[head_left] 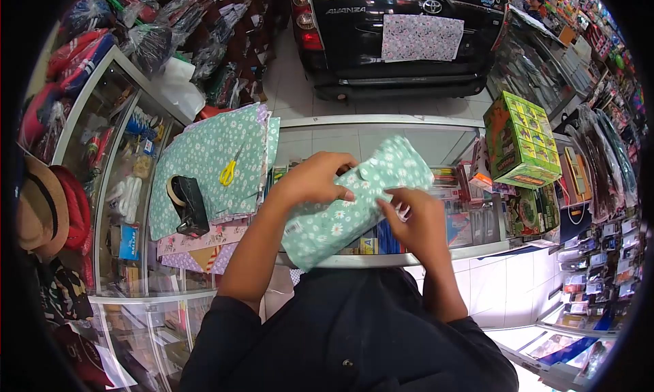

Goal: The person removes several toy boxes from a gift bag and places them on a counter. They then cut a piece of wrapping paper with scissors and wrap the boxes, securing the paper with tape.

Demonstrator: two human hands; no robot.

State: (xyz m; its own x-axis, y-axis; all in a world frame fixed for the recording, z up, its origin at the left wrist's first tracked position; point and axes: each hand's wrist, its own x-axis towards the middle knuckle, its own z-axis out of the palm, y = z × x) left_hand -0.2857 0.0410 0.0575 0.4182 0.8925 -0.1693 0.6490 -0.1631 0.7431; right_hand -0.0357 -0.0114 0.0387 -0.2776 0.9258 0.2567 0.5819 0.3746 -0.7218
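Observation:
A piece of green wrapping paper with white daisies (335, 223) is held at a tilt over the glass counter; it is folded over, and whether anything lies inside is hidden. My left hand (319, 179) grips its upper left edge, thumb on the near face and fingers partly behind. On the right side, my right hand (417, 218) has thumb and curled fingers closed at the paper's lower right edge. To the left lies a stack of green daisy sheets (204, 136). A black tape dispenser (189, 204) and yellow-handled scissors (230, 172) rest on the stack.
The glass counter (381, 121) has goods under its top. A green box (521, 140) stands at its right end. Beyond the counter is the back of a black car (402, 51). A glass cabinet (116, 146) and hats (44, 204) are at the left.

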